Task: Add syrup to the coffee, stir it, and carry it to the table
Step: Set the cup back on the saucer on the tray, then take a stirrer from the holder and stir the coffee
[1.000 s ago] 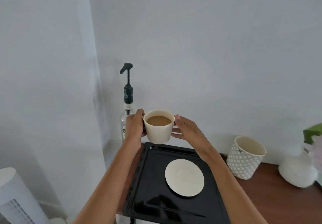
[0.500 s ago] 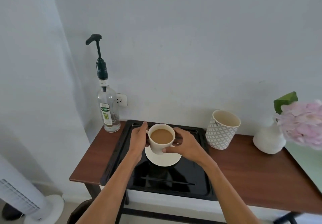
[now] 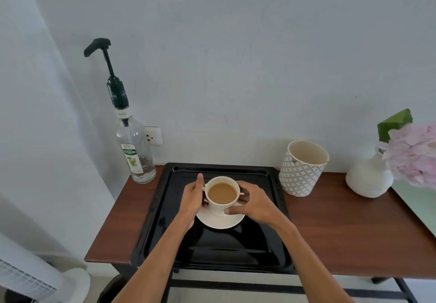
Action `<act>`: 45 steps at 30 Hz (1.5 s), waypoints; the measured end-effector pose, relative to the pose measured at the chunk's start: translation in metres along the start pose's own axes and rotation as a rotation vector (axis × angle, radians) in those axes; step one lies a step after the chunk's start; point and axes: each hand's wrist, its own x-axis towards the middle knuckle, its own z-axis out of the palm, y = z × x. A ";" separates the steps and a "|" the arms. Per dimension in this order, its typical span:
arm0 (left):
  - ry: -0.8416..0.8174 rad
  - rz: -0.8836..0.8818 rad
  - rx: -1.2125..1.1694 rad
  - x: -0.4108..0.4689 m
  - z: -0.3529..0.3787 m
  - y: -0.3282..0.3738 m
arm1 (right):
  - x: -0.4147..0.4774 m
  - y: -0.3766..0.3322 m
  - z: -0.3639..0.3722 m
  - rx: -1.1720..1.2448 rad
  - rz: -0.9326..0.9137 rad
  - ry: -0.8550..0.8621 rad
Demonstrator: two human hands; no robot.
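A cream cup of milky coffee [image 3: 221,194] stands on a cream saucer [image 3: 220,221] inside a black tray [image 3: 259,236] on a brown wooden table [image 3: 342,227]. My left hand [image 3: 192,199] wraps the cup's left side and my right hand [image 3: 254,202] grips its right side by the handle. A clear syrup bottle [image 3: 135,151] with a black pump stands upright at the table's back left corner, apart from both hands.
A patterned empty white cup [image 3: 302,168] stands right of the tray. A white vase [image 3: 369,180] with pink flowers [image 3: 415,154] sits at the far right. A white fan [image 3: 30,276] stands on the floor at the lower left. A wall socket [image 3: 153,135] is behind the bottle.
The cup came down from in front of the wall onto the saucer in the tray, with both hands still around it. The view tilted down and the whole table came into view.
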 end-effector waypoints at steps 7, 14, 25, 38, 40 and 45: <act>-0.010 0.054 0.060 0.008 0.000 -0.005 | -0.001 0.005 0.003 0.045 0.020 0.019; -0.051 0.041 0.111 0.014 -0.005 -0.005 | -0.014 -0.009 -0.022 -0.050 0.088 0.023; -0.116 0.064 0.136 0.016 -0.009 -0.003 | -0.060 -0.038 -0.150 -0.376 -0.012 0.768; -0.141 0.051 0.137 0.014 -0.010 0.002 | -0.051 0.005 -0.186 -0.493 0.166 0.722; -0.143 0.051 0.134 0.014 -0.010 0.001 | -0.050 0.006 -0.187 -0.477 0.140 0.738; -0.142 0.048 0.134 0.015 -0.011 0.000 | -0.047 0.005 -0.189 -0.476 0.107 0.703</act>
